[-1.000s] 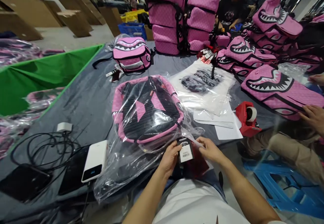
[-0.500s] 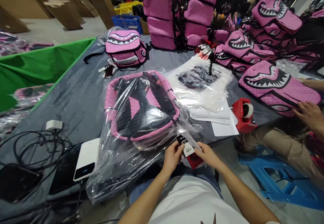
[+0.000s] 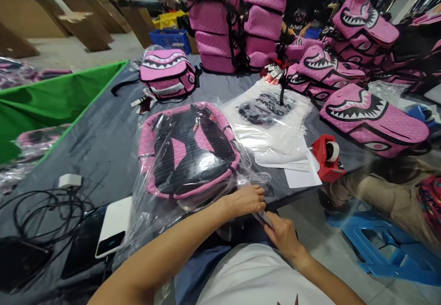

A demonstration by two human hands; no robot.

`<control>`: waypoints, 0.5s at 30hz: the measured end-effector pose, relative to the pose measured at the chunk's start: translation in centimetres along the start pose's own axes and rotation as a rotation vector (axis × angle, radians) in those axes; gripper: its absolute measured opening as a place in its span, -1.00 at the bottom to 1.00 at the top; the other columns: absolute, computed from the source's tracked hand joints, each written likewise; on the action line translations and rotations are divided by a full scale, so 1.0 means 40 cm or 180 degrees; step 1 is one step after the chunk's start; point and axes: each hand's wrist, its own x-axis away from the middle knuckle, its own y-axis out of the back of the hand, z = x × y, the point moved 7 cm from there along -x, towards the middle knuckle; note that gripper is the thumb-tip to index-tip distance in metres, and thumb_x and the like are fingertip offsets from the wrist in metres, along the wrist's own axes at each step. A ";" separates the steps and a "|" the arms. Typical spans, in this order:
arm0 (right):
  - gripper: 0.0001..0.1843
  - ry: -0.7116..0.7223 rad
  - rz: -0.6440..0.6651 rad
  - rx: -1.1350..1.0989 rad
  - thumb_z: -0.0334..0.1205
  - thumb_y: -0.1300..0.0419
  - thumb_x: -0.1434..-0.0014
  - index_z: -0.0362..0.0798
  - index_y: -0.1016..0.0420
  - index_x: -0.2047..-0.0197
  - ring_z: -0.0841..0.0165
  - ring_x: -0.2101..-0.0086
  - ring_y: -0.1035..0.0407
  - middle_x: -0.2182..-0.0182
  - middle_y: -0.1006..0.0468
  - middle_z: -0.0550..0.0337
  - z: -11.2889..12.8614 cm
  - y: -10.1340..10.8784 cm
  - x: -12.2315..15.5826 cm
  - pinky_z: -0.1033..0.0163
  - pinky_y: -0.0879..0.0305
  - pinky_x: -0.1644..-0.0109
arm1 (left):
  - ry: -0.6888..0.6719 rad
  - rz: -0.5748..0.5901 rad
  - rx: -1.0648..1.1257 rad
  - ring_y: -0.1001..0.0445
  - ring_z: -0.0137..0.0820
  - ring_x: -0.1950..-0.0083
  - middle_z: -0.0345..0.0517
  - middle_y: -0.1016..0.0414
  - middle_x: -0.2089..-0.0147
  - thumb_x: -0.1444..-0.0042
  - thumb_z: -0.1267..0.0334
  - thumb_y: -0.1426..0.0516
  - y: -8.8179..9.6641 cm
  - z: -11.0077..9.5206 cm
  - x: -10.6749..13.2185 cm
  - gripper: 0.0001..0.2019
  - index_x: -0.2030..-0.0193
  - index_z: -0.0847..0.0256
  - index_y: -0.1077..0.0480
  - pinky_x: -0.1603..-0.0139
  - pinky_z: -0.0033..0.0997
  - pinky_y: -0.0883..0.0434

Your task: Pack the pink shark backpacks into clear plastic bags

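A pink-and-black backpack (image 3: 196, 146) lies back side up inside a clear plastic bag (image 3: 136, 222) on the grey-covered table. From the bag's near right corner a pale, narrow strip (image 3: 260, 217) runs down past the table edge. My left hand (image 3: 246, 199) is closed over the strip's upper part, its fingertips mostly hidden. Lower and to the right, my right hand (image 3: 283, 235) pinches the strip near its lower end. Whether it is folded plastic or a strap, I cannot tell. No hang tag shows at my hands.
Right of the backpack lie printed clear bags (image 3: 268, 112), white paper (image 3: 303, 172) and a red tape dispenser (image 3: 327, 158). Shark-mouth backpacks (image 3: 372, 116) and stacked pink bags (image 3: 213, 25) stand beyond. A power bank (image 3: 113, 227) and cables lie left. A blue stool (image 3: 386, 245) stands right.
My left hand has moved from the hang tag up onto the strip, and the tag and red item are out of sight. My right hand has moved lower. The other person's hand has left the backpack at right.
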 end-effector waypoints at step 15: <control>-0.71 0.0657 -0.0380 -0.0408 -0.24 -0.23 -0.27 0.08 -0.62 -0.04 0.20 0.09 -0.52 0.16 -0.65 0.06 0.024 0.138 -0.414 0.14 -0.41 -0.05 | 0.1053 -0.1498 0.1678 -0.56 -0.19 -0.20 0.12 -0.57 -0.19 -0.36 0.38 -0.02 0.066 0.020 0.179 -0.59 -0.28 0.07 -0.45 -0.22 -0.19 -0.49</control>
